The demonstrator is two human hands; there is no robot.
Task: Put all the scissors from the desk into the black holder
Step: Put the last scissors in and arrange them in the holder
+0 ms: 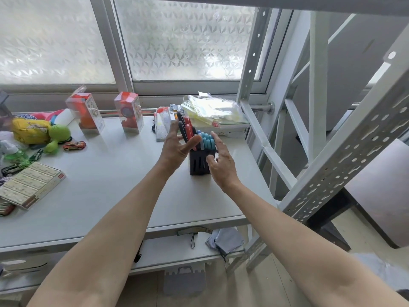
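The black holder (198,165) stands upright on the white desk (124,191), right of centre. Several scissors stand in it, handles up: blue-handled scissors (207,140) on the right, red-and-black-handled scissors (187,129) on the left. My left hand (177,147) is at the holder's left side, fingers spread around the red and black handles, thumb toward the blue ones. My right hand (221,162) hovers at the holder's right side, fingers apart, fingertips near the blue handles. Whether either hand touches a handle I cannot tell. I see no loose scissors on the desk.
Clear boxes with red toys (129,111) stand at the back. Plastic bags (212,111) lie behind the holder. Plush toys (33,129), a toy car (74,145) and a flat box (31,185) fill the left side. A perforated metal rack (332,165) borders the right.
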